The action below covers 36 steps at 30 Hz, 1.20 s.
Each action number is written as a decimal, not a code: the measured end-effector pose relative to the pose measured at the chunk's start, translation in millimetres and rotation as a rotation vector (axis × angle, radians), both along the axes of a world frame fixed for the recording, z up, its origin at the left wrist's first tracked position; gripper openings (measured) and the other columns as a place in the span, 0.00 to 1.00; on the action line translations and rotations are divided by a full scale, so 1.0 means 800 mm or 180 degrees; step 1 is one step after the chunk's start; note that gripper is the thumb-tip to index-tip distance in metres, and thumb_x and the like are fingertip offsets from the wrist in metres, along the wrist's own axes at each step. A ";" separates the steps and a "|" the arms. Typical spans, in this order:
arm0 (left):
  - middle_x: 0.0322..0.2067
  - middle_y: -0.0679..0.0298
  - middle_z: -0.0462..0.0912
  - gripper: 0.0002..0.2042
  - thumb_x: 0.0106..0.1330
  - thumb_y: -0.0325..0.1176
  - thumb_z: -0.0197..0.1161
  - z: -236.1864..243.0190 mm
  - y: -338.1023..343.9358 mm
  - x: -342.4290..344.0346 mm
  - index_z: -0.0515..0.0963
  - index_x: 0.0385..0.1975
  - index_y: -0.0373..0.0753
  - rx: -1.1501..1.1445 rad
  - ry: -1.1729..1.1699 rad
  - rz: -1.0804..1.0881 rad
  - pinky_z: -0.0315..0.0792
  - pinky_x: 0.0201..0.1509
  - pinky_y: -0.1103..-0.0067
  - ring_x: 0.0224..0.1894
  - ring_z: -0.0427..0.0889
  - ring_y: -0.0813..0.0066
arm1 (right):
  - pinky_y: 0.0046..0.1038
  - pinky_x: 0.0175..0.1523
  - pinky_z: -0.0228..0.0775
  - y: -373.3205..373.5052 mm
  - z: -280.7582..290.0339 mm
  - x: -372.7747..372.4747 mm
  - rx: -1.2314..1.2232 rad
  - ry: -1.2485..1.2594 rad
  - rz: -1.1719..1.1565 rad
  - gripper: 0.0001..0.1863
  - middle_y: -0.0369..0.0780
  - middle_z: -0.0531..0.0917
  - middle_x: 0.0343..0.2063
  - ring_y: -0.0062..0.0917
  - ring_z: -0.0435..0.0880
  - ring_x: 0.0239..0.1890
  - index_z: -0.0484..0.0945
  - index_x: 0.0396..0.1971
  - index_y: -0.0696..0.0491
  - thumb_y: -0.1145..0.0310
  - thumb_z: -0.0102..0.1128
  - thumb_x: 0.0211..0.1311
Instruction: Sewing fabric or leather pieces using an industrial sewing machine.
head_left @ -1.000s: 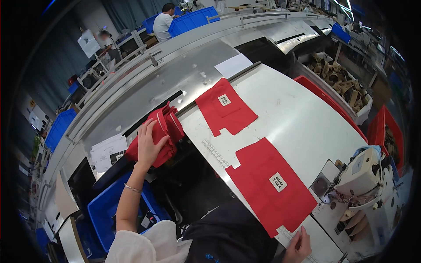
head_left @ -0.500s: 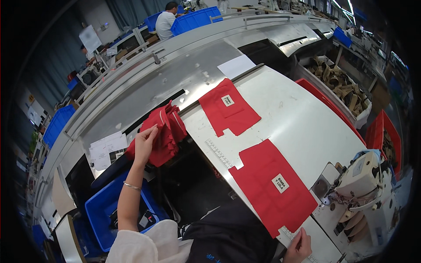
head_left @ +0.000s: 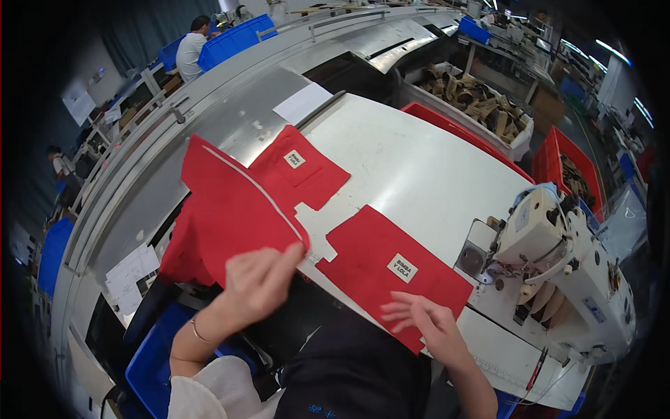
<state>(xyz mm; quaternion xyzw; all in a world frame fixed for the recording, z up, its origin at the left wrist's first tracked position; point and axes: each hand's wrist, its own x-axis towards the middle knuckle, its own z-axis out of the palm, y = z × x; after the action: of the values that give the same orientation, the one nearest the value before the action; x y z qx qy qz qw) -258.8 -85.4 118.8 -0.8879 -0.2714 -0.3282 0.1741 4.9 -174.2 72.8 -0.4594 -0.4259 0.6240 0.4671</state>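
My left hand (head_left: 259, 285) is closed on the corner of a red fabric panel (head_left: 237, 209) with a pale strip along one edge. That panel is spread out in the air to the left, partly covering a red piece behind it. A flat red fabric piece (head_left: 363, 241) with a white label lies on the white tabletop. Just over its near right part, my right hand (head_left: 421, 318) has its fingers apart and holds nothing. Farther back lies another red labelled piece (head_left: 314, 173). More red fabric (head_left: 183, 262) hangs at the table's left side.
An off-white sewing machine (head_left: 551, 237) stands at the right, with red-handled snips (head_left: 537, 369) near its base. White papers (head_left: 129, 276) lie at the left. A blue bin (head_left: 150, 363) sits below. Beyond the table are a red crate (head_left: 569, 167) and a bin of brown pieces (head_left: 520, 143).
My left hand has drawn a red panel from the hanging stack toward the right, spreading it. My right hand has moved up over the near labelled piece. The view has shifted right.
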 end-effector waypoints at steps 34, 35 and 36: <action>0.38 0.57 0.75 0.08 0.56 0.27 0.63 -0.112 0.094 0.281 0.73 0.33 0.33 -0.3893 0.0921 -0.2757 0.70 0.44 0.75 0.40 0.74 0.62 | 0.24 0.34 0.67 0.010 -0.061 0.122 0.0263 -0.2083 -0.1004 0.08 0.38 0.74 0.29 0.24 0.75 0.26 0.77 0.28 0.59 0.69 0.62 0.54; 0.32 0.56 0.78 0.08 0.56 0.26 0.63 -0.108 0.095 0.290 0.73 0.34 0.32 -0.4347 0.1092 -0.2738 0.71 0.39 0.75 0.34 0.76 0.61 | 0.24 0.34 0.67 0.005 -0.059 0.124 0.0231 -0.2071 -0.1018 0.08 0.38 0.74 0.29 0.24 0.75 0.26 0.77 0.28 0.59 0.69 0.62 0.54; 0.32 0.56 0.78 0.08 0.56 0.26 0.63 -0.109 0.096 0.292 0.73 0.34 0.32 -0.4376 0.1113 -0.2744 0.71 0.39 0.75 0.34 0.76 0.61 | 0.21 0.34 0.67 0.000 -0.057 0.126 0.0127 -0.1853 -0.0969 0.07 0.37 0.74 0.33 0.19 0.75 0.30 0.77 0.30 0.58 0.71 0.63 0.54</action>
<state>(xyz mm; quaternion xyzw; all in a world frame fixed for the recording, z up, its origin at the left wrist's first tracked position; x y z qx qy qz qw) -25.0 -8.6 31.8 -0.8606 -0.0165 0.0156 -0.5087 105.9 -174.0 26.9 -0.6676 -0.4800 0.3811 0.4227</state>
